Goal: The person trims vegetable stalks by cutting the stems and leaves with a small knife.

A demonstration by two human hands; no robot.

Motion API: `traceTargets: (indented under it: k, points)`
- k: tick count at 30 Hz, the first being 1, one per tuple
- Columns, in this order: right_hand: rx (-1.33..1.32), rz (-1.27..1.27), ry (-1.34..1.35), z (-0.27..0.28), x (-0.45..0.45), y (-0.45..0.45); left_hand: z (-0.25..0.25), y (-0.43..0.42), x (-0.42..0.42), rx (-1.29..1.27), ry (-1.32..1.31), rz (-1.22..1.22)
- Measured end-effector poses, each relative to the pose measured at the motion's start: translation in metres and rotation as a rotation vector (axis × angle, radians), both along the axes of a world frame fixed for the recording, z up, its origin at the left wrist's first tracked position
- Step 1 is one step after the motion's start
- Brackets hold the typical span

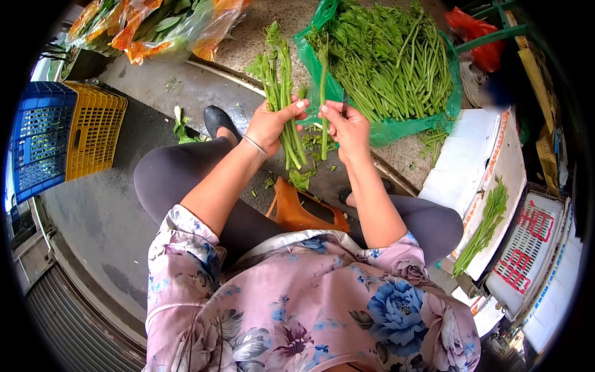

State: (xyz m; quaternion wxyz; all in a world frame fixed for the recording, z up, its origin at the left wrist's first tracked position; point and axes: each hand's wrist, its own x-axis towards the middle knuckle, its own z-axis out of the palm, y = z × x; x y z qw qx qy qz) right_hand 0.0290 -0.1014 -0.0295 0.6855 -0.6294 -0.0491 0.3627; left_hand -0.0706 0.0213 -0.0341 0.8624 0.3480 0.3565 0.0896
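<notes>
My left hand (273, 126) is closed around a small bunch of leafy green stalks (282, 77), leaves pointing away from me and cut ends hanging below. Close beside it, my right hand (348, 132) pinches a single leafy stalk (324, 74) between thumb and finger. A thin dark strip (344, 102), perhaps a knife blade, sticks up from the right hand; its lower part is hidden. Beyond my hands, a big heap of the same greens (396, 68) lies on an opened green plastic bag (455, 80).
Blue (40, 133) and yellow (93, 133) plastic crates stand at left. An orange plastic stool (297, 214) sits between my legs. At right, a stalk bunch (486, 226) lies on a white box (468, 149). Plastic-wrapped leaves (161, 28) lie at back left. Leaf scraps (183, 127) litter the floor.
</notes>
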Motion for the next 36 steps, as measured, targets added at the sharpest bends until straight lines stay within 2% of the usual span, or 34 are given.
traceTargets:
  k: [6,10,14,18,23,25,29,31,36]
  points:
    - [0.007,0.095,0.050,-0.012,-0.041,0.002,-0.003,0.005,-0.012,0.028,-0.011,0.009]
    - [-0.029,0.187,-0.019,-0.005,-0.026,-0.004,-0.009,0.010,-0.020,0.120,0.046,-0.052]
    - [0.060,0.307,0.036,-0.002,-0.008,-0.002,-0.014,0.010,-0.031,0.241,0.123,-0.146]
    - [0.001,0.381,0.062,-0.004,-0.007,0.006,-0.019,0.011,-0.040,0.253,0.140,-0.195]
    - [-0.048,0.343,0.174,-0.024,-0.003,0.008,-0.018,0.011,-0.042,0.310,0.165,-0.279]
    - [-0.052,0.308,0.281,-0.035,0.001,0.001,-0.020,0.012,-0.041,0.278,0.168,-0.310]
    - [-0.144,0.249,0.303,-0.061,0.006,-0.024,-0.021,0.014,-0.041,0.178,0.192,-0.326]
    - [-0.501,0.505,0.215,-0.064,0.003,-0.033,-0.023,0.017,-0.042,0.146,0.161,-0.319]
    - [-0.428,0.655,0.350,-0.052,-0.016,-0.051,-0.027,0.023,-0.039,0.067,0.186,-0.198]
